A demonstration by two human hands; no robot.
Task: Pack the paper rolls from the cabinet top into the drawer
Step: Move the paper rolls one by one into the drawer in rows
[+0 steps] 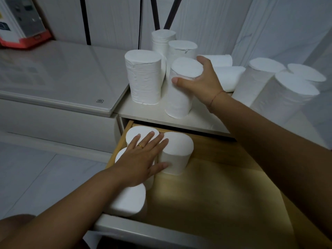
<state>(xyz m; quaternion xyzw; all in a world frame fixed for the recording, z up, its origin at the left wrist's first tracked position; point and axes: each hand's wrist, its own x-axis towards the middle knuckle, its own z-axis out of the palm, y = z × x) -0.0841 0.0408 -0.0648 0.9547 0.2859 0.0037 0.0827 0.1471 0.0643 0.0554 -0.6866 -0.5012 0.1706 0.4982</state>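
Grasping the nearest upright white paper roll [179, 90] on the pale cabinet surface [152, 112], the right hand [201, 81] wraps its top; the left hand [142, 159] lies flat and released over four rolls standing in the wooden drawer [206, 186]. I judge most remain: about nine up top.

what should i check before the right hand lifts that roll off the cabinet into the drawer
1. Right hand wrapped round the front roll: ok, though whether the grip is firm cannot be told.
2. Front roll upright on the cabinet top: ok.
3. Neighbouring roll standing clear of it: ok, a gap shows.
4. Drawer open with bare floor to the right: ok.
5. Left hand out of the drop spot: ok, it lies flat on the packed rolls at the left.
6. Rolls behind stable: cannot tell.
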